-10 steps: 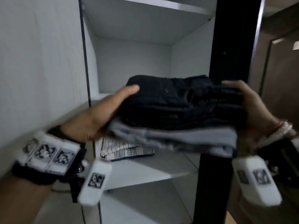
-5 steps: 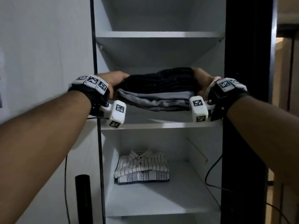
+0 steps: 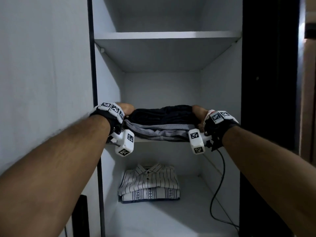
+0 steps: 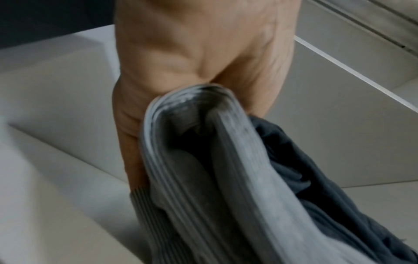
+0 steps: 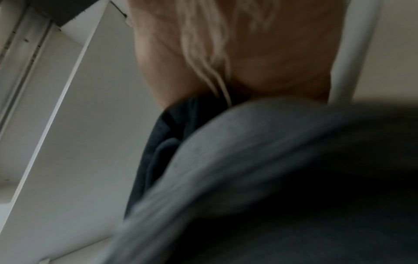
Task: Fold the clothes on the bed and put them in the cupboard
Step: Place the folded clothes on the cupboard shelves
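Note:
A stack of folded clothes, a dark garment point(image 3: 162, 112) on top of a grey striped one point(image 3: 159, 132), lies on the middle shelf point(image 3: 160, 140) of the white cupboard. My left hand point(image 3: 127, 109) grips the stack's left end and my right hand point(image 3: 199, 112) grips its right end. In the left wrist view the palm point(image 4: 203, 53) clamps the grey folds point(image 4: 203, 142) with the dark cloth point(image 4: 316, 169) beside them. The right wrist view is blurred: the palm point(image 5: 260, 53) sits against grey cloth point(image 5: 248, 151). My fingers are hidden by the clothes.
Two folded striped shirts point(image 3: 148, 183) lie on the lower shelf. A black cable point(image 3: 217, 194) hangs down the cupboard's right side onto that shelf. An upper shelf point(image 3: 164, 35) sits overhead. A dark door edge point(image 3: 270, 82) stands to the right, a white wall point(image 3: 42, 65) to the left.
The stack has gone from in front of the cupboard onto the middle shelf. Both arms have stretched forward with it, and it now sits lower on the shelf board.

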